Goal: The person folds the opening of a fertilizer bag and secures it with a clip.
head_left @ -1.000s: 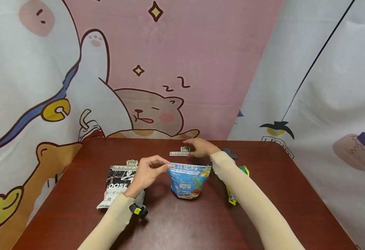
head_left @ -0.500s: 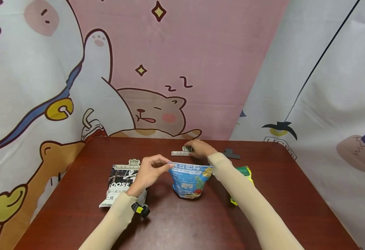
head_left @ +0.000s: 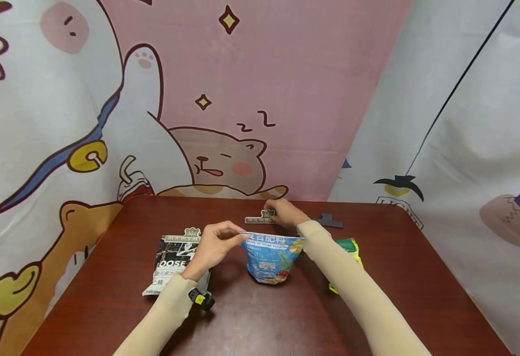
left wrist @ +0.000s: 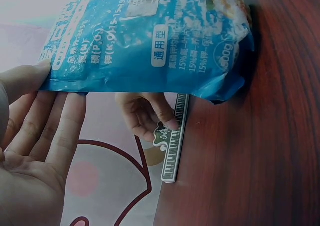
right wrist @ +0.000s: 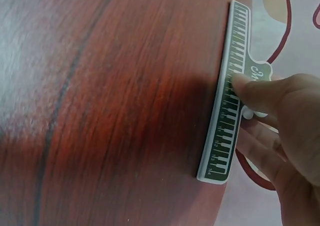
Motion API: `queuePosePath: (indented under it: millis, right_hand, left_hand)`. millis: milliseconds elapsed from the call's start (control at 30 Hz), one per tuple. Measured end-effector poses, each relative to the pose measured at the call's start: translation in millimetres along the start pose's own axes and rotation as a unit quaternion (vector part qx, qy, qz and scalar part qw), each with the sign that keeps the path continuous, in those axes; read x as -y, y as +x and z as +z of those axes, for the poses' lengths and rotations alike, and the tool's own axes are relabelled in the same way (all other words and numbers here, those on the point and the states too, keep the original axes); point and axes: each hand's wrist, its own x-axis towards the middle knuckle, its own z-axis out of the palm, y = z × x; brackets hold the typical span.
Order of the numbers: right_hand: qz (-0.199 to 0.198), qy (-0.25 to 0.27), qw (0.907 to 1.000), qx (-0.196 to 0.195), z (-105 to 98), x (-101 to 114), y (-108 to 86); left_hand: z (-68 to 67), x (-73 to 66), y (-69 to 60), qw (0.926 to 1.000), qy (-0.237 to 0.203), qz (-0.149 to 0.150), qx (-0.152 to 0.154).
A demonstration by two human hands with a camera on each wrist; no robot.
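On the table (head_left: 251, 326), the blue bag (head_left: 266, 262) is held upright by its top left corner in the left hand's (head_left: 215, 247) grip; beyond it, lengthwise along the far edge, the piano-patterned clip (head_left: 256, 220) is pinched by the nearer right hand (head_left: 288, 214).

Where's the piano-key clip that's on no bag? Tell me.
In the head view, the piano-key clip is pinched by the right hand at the far side of the table, behind the blue bag, left of the dark clip.
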Motion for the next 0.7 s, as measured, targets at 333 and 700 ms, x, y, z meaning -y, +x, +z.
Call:
queuePosePath:
  millis: [333,700]
  right_hand:
    - [-0.013,0.063,0.9970,-0.044,0,-3,2.7]
    - [0.022,0.096,0.9945,-0.036,-9,0,-7.6]
  left_hand:
    - [-0.5,0.2,0.0,0.9999,-0.009,0.005,0.000]
    - [-0.1,-1.5,0.5,1.0000,-0.008,0.005,0.004]
